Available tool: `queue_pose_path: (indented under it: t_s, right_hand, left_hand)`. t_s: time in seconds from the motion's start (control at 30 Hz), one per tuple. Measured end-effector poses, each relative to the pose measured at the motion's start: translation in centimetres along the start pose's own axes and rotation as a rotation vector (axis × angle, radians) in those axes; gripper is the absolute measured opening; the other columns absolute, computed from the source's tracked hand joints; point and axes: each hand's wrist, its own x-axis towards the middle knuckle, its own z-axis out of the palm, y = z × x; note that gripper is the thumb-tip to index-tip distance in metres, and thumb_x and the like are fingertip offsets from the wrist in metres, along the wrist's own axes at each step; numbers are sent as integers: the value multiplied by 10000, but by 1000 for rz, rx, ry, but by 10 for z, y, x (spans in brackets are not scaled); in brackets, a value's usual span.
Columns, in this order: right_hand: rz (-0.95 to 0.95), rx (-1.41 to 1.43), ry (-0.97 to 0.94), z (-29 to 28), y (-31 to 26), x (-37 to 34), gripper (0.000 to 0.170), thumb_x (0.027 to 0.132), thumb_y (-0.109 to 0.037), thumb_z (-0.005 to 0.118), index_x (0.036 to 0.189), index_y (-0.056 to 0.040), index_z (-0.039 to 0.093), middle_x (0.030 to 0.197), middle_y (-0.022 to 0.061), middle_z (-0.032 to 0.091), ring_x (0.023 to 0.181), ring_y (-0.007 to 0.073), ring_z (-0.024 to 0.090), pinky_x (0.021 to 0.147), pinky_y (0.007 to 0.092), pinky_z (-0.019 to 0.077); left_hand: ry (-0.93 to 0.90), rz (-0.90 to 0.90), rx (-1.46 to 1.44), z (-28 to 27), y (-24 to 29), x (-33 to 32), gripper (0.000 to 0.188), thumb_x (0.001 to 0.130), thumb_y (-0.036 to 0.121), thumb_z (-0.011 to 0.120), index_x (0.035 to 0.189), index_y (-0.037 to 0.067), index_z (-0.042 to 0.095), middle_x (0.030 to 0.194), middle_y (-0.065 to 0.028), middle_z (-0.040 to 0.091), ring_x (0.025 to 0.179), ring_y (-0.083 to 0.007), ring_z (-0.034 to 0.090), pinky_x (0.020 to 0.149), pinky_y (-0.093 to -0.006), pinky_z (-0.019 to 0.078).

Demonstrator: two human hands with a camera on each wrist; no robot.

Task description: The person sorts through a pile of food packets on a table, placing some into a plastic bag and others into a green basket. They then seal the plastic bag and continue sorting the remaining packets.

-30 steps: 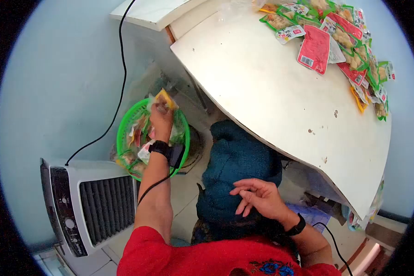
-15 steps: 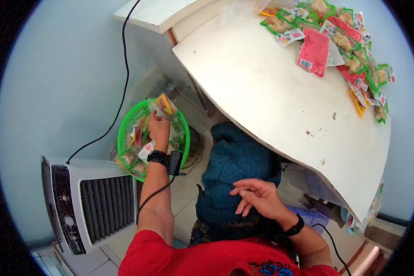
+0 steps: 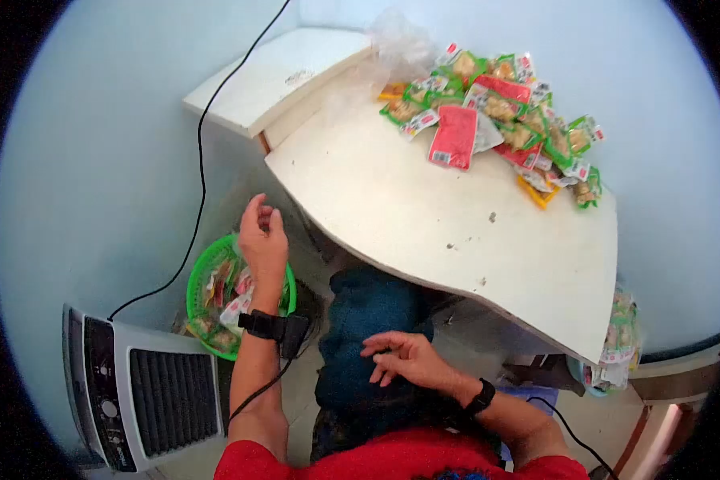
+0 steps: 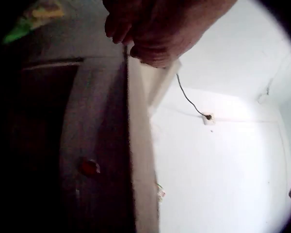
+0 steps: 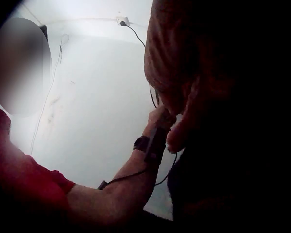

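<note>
My left hand (image 3: 264, 244) is raised over the far side of a green plastic basket (image 3: 194, 292), its fingers loosely bent with nothing seen between them. Inside the basket lie several food packets (image 3: 236, 308), partly covered by my forearm. In the left wrist view the same hand (image 4: 160, 34) shows dark at the top, close by the table's edge. Above my lap hangs my right hand (image 3: 408, 358), fingers relaxed and holding nothing. A heap of sealed food packets (image 3: 516, 132), green, red and yellow, lies toward the back of the white table (image 3: 376, 188).
An air cooler (image 3: 172, 388) stands left of my legs. A black cable (image 3: 203, 160) runs along the wall. Clear plastic (image 3: 404, 52) lies beside the heap. At the table's right end, more packets (image 3: 622, 332) sit lower down. The table's curved edge passes over my knees.
My left hand has left the yellow packet at the basket's far rim and risen toward the table edge. The head view has shifted, bringing more of the table in. My right hand stays over my lap.
</note>
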Motion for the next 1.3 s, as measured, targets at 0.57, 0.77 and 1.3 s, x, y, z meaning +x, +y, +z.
queue_pose_path:
  t_s: [0.57, 0.77, 1.3]
  right_hand:
    - [-335, -475, 389, -75, -254, 68, 412, 947, -177, 594, 1315, 0, 538, 1203, 84, 607, 985, 191, 641, 750, 339, 579]
    - [-369, -236, 304, -113, -266, 192, 687, 863, -250, 672, 1457, -46, 394, 1318, 114, 518, 1231, 269, 472, 1037, 452, 388]
    - [-586, -106, 452, -107, -255, 223, 333, 844, -166, 722, 1124, 4, 664, 1079, 70, 676, 1023, 163, 588, 839, 341, 477]
  left_hand:
    - [-40, 148, -150, 99, 51, 22, 285, 846, 36, 639, 1123, -26, 610, 862, -170, 634, 751, -288, 623, 697, -392, 507]
    - [-56, 131, -152, 94, 58, 22, 272, 842, 10, 627, 1110, -31, 603, 885, -183, 631, 750, -302, 625, 687, -396, 506]
    - [-18, 17, -140, 93, 70, 24, 496, 851, 46, 653, 1303, 18, 453, 974, -186, 659, 693, -252, 660, 658, -361, 527]
